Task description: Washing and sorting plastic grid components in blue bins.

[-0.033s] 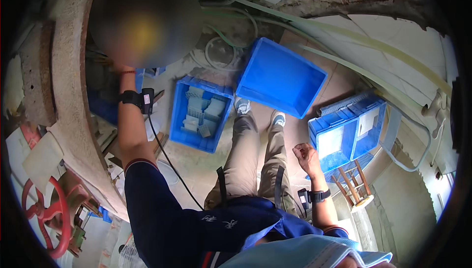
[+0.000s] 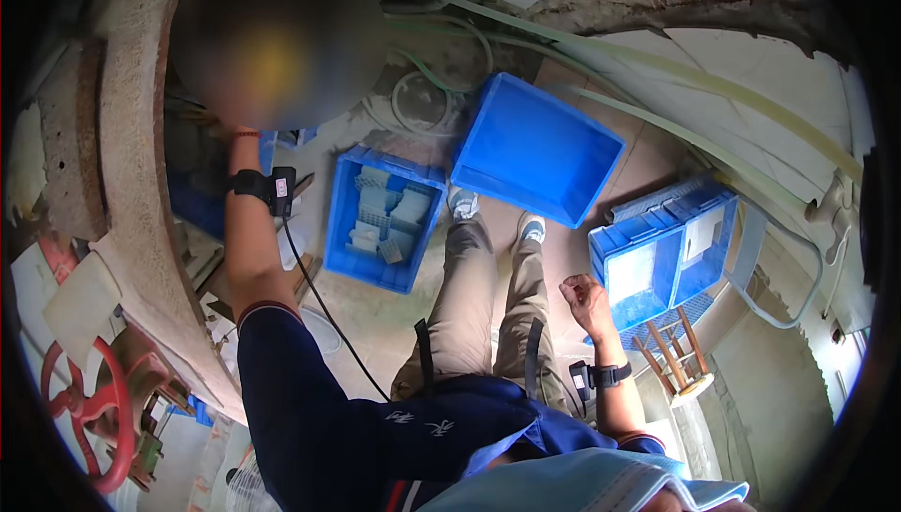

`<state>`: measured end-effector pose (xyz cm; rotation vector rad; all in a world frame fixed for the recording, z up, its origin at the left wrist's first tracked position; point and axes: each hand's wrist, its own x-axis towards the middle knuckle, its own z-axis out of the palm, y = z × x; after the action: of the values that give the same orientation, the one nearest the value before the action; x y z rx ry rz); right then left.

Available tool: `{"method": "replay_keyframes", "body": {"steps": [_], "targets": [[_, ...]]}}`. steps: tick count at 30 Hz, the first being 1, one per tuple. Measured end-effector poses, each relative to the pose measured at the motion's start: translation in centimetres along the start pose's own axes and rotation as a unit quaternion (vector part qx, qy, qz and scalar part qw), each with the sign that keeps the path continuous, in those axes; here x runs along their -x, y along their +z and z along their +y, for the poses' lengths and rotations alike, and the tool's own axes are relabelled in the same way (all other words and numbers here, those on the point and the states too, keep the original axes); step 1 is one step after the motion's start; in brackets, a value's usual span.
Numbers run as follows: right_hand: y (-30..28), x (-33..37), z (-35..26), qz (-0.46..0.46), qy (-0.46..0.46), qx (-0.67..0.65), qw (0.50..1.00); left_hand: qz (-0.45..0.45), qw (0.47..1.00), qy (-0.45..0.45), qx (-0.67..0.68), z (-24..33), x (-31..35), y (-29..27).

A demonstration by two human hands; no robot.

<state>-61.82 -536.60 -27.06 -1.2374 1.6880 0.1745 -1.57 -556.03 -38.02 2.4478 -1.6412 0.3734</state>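
My left arm reaches forward to the far left. Its hand runs into a large blurred patch, so its fingers and anything in them are hidden. A red cord and a black strap with a small device circle that wrist. My right hand hangs beside my right leg, its fingers loosely bent with nothing visible in them. Nearest to it stands a blue divided crate with white pieces inside. Left of my feet, a blue crate holds several pale slotted pieces.
An empty-looking blue bin sits tilted just beyond my shoes. A wooden-legged stool stands at the right, under the divided crate. A rough ledge runs along my left, with a red handwheel below it. Pale hoses cross the back right.
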Motion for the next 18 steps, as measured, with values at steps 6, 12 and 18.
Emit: {"method": "replay_keyframes", "body": {"steps": [6,12,18], "targets": [[0.0,0.9,1.6,0.012,0.025,0.026,0.999,-0.076,0.994,-0.071,-0.028,-1.7,-0.1,3.7],[1.0,1.3,1.9,0.024,0.036,0.011,0.999,-0.033,0.996,-0.086,-0.016,-1.2,0.0,1.8],[1.2,0.1,-3.2,-0.004,-0.036,-0.007,0.999,-0.054,0.930,-0.166,0.323,2.6,2.5,-5.3]]}}
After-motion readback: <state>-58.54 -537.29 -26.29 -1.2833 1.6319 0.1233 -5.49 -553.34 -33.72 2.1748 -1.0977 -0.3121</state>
